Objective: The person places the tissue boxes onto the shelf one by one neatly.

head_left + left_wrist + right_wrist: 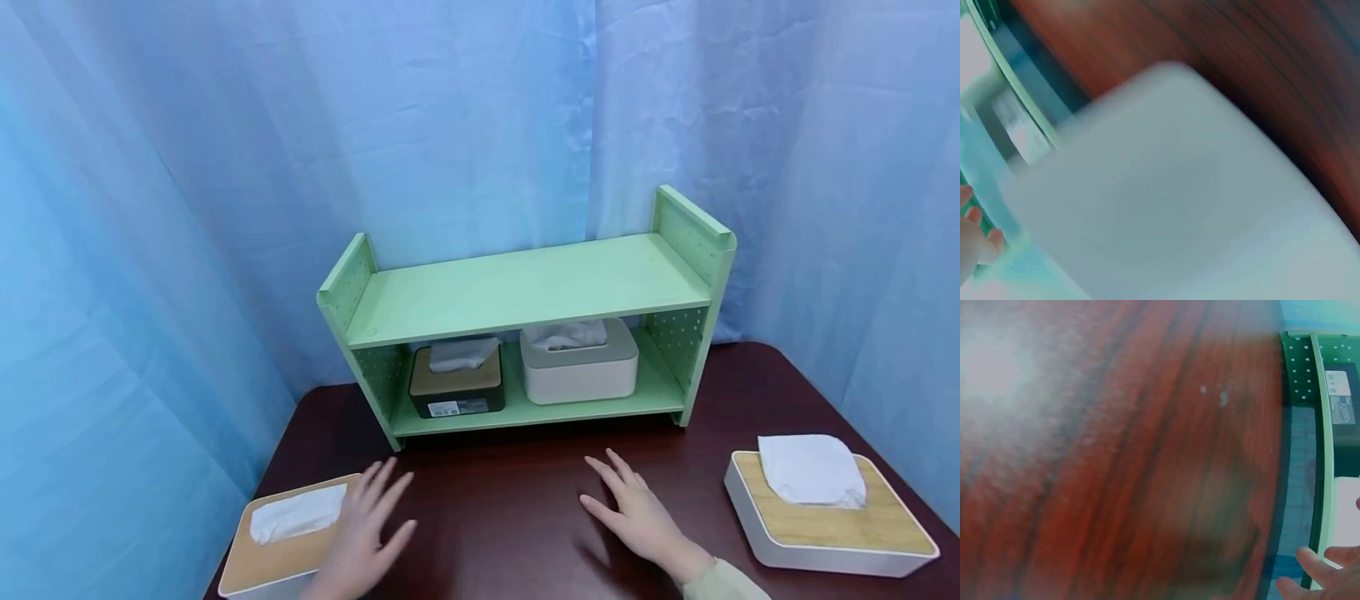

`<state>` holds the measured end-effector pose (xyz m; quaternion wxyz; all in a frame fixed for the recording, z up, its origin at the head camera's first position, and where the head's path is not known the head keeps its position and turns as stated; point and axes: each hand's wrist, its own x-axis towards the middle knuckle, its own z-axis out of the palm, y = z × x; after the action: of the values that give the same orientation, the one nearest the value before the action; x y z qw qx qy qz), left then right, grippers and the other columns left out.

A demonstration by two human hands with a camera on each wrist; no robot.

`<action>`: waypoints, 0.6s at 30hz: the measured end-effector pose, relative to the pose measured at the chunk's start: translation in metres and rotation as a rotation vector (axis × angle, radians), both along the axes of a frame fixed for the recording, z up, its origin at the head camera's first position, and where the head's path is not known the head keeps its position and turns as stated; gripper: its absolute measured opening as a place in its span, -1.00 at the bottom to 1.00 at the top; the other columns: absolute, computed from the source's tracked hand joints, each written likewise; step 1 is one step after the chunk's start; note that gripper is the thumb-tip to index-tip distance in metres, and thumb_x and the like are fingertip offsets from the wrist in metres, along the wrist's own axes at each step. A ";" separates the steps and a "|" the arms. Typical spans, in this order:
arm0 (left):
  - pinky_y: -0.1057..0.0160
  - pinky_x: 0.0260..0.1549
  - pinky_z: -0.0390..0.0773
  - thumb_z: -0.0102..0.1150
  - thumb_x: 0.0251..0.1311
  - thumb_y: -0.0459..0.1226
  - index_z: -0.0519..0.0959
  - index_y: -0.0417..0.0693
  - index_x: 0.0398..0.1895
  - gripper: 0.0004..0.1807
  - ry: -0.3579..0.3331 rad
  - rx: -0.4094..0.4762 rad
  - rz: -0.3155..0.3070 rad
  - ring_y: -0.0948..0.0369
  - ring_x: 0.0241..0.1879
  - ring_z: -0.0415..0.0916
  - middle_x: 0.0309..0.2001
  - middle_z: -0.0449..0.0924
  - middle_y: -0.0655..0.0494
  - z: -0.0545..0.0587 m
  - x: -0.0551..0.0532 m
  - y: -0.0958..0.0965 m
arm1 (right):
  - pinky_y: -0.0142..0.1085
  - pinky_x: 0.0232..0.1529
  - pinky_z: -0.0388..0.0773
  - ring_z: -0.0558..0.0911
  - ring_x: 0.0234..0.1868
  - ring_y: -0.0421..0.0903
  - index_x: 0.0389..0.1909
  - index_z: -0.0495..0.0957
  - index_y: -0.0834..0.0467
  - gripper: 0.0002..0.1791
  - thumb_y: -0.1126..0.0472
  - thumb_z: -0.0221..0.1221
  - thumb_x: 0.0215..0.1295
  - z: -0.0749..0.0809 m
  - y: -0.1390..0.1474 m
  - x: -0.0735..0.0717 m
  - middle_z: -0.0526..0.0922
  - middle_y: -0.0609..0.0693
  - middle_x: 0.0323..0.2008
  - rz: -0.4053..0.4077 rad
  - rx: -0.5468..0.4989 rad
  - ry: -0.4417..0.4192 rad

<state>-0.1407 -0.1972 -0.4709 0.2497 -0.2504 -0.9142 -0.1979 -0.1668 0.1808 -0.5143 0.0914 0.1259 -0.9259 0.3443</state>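
My left hand (362, 533), blurred, has its fingers spread and overlaps the right side of a tissue box with a tan lid (277, 560) in the head view. That box's pale side (1166, 181) fills much of the left wrist view. Over the dark table my right hand (636, 515) hovers with fingers extended and nothing in it. To its right sits a white tissue box with a wooden lid (817, 533), a tissue sticking up from the slot. In the right wrist view, the right hand's fingers (1319, 567) show at the lower right corner.
A green two-tier shelf (525, 287) stands at the back of the table (487, 517). On its lower tier are a black tissue box with a brown lid (457, 392) and a white tissue box with a grey lid (581, 375). Blue curtains (480, 125) surround the table.
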 end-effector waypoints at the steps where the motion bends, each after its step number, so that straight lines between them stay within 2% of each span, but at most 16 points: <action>1: -0.26 0.02 0.15 0.31 0.06 -0.23 0.44 -0.09 0.23 -0.40 0.010 0.011 0.013 -0.17 0.23 0.17 0.28 0.31 -0.25 0.003 0.002 -0.011 | 0.29 0.07 0.29 0.32 0.22 0.44 0.29 0.37 0.10 -0.38 -0.06 0.18 0.26 0.001 0.000 -0.001 0.23 0.36 0.33 0.006 -0.018 -0.003; 6: -0.31 -0.04 0.15 0.32 0.04 -0.28 0.43 -0.21 0.19 -0.41 -0.065 0.073 0.146 -0.27 0.19 0.14 0.26 0.26 -0.38 0.015 0.012 -0.061 | 0.28 0.09 0.29 0.26 0.29 0.40 0.31 0.34 0.09 -0.36 -0.06 0.19 0.25 0.006 -0.006 -0.004 0.21 0.34 0.35 0.037 -0.068 -0.044; 9: -0.35 -0.07 0.15 0.32 0.06 -0.22 0.40 -0.19 0.20 -0.39 -0.143 0.069 0.248 -0.33 0.18 0.11 0.26 0.20 -0.43 0.020 0.017 -0.087 | 0.27 0.12 0.27 0.23 0.32 0.37 0.33 0.32 0.07 -0.34 -0.08 0.18 0.25 0.008 -0.012 -0.005 0.18 0.33 0.37 0.060 -0.082 -0.075; 14: -0.34 -0.11 0.15 0.39 -0.04 -0.18 0.42 -0.20 0.14 -0.35 -0.169 0.044 0.341 -0.38 0.11 0.11 0.21 0.20 -0.47 0.017 0.022 -0.123 | 0.26 0.15 0.26 0.21 0.34 0.34 0.35 0.29 0.06 -0.30 -0.10 0.19 0.23 0.012 -0.021 -0.007 0.15 0.30 0.39 0.074 -0.103 -0.115; 16: -0.37 -0.08 0.12 0.38 -0.02 -0.10 0.37 -0.21 0.19 -0.29 -0.282 0.041 0.388 -0.42 0.14 0.05 0.24 0.12 -0.52 0.015 0.021 -0.137 | 0.25 0.16 0.26 0.20 0.35 0.33 0.37 0.26 0.06 -0.27 -0.14 0.18 0.23 0.014 -0.024 -0.009 0.12 0.28 0.41 0.079 -0.111 -0.137; 18: -0.45 -0.02 0.06 0.30 0.04 0.03 0.26 -0.26 0.29 -0.16 -0.474 0.025 0.446 -0.49 0.18 -0.08 0.28 -0.06 -0.61 0.014 0.018 -0.150 | 0.24 0.17 0.26 0.19 0.36 0.32 0.39 0.22 0.05 -0.23 -0.14 0.19 0.22 0.016 -0.027 -0.011 0.09 0.27 0.42 0.083 -0.122 -0.150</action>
<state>-0.1223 -0.3472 -0.4570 0.0699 0.0120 -0.9768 -0.2022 -0.1779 0.1539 -0.4979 0.0152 0.1322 -0.9014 0.4121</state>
